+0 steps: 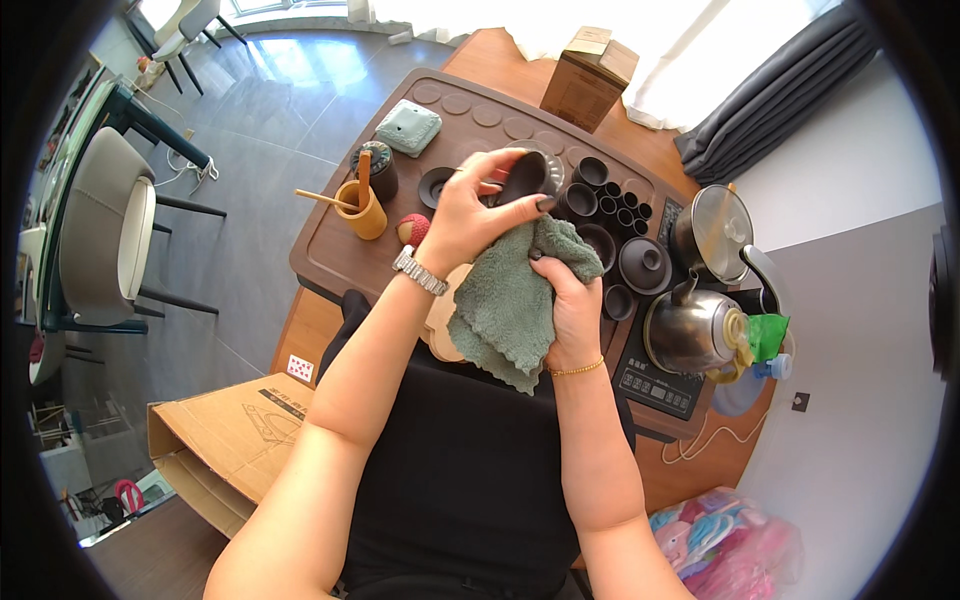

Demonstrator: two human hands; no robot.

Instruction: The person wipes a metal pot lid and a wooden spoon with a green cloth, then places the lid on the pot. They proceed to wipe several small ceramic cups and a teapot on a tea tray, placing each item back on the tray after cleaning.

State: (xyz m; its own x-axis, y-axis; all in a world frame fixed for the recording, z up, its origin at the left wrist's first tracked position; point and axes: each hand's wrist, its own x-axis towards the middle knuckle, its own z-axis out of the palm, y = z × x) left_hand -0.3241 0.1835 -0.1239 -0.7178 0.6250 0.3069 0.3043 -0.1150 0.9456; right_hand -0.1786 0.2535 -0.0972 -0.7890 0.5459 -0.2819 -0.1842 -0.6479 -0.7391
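Observation:
A dark brown teacup or small bowl point(523, 180) is tilted in my left hand point(480, 202), thumb along one side and fingers on the other. My right hand point(574, 307) grips a green terry cloth point(506, 292), which hangs below the cup and reaches up near its lower edge. Under both hands lies the brown tea tray point(337, 240). A clear glass dish point(555, 169) shows partly behind the cup. Right of it stand several dark cups point(581, 199) and a lidded dark gaiwan point(645, 266). A dark saucer point(433, 187) sits left of my left hand, partly covered by it.
Left on the tray are a bamboo tool holder point(364, 221), a dark canister point(384, 176) and a pale green ceramic box point(409, 127). A steel kettle point(690, 330) and a glass-lidded pot point(712, 232) stand at the right. A cardboard box point(232, 427) is at lower left.

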